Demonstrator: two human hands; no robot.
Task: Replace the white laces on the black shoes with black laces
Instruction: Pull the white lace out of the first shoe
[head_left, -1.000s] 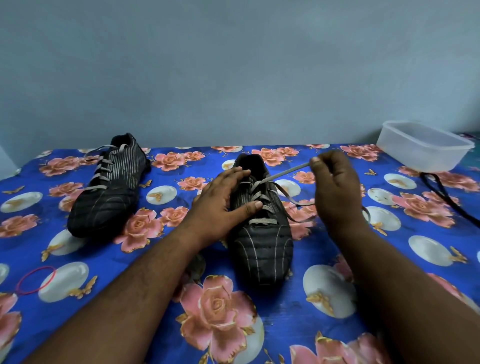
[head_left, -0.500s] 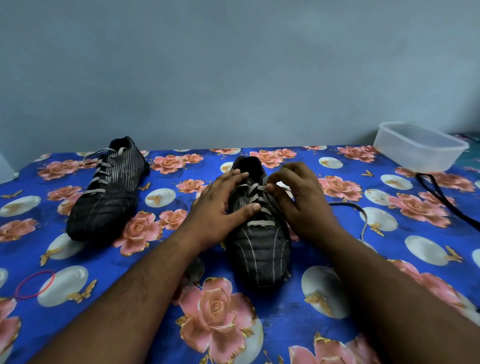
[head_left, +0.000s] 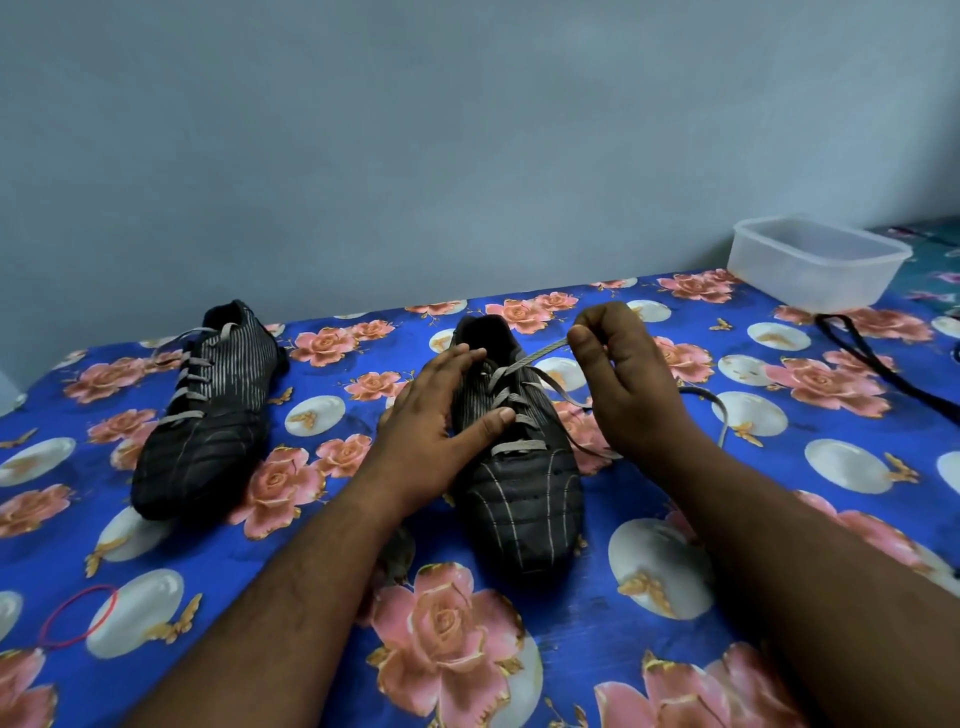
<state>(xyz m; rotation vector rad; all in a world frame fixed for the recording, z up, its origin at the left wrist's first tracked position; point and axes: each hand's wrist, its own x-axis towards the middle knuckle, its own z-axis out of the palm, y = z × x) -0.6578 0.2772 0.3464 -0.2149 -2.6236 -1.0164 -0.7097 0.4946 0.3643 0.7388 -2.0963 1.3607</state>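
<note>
A flat left hand (head_left: 431, 415) steadies the striped black leather shoe (head_left: 514, 457) while, just right of it, the right hand (head_left: 618, 379) pinches its pale woven lace (head_left: 540, 353), drawing it free of the eyelets.

two black shoes (head_left: 208, 410) (head_left: 519, 467) (both white-laced), one plastic container (head_left: 815, 265), one red rubber band (head_left: 78, 616)

Single head-worn wide-angle view, looking forward and down from above the near edge of the table (head_left: 597, 623). The camera sat close over the table, both forearms entering from the bottom of the frame; beyond the table's far edge, a plain wall (head_left: 467, 130) filled the upper half.
</note>
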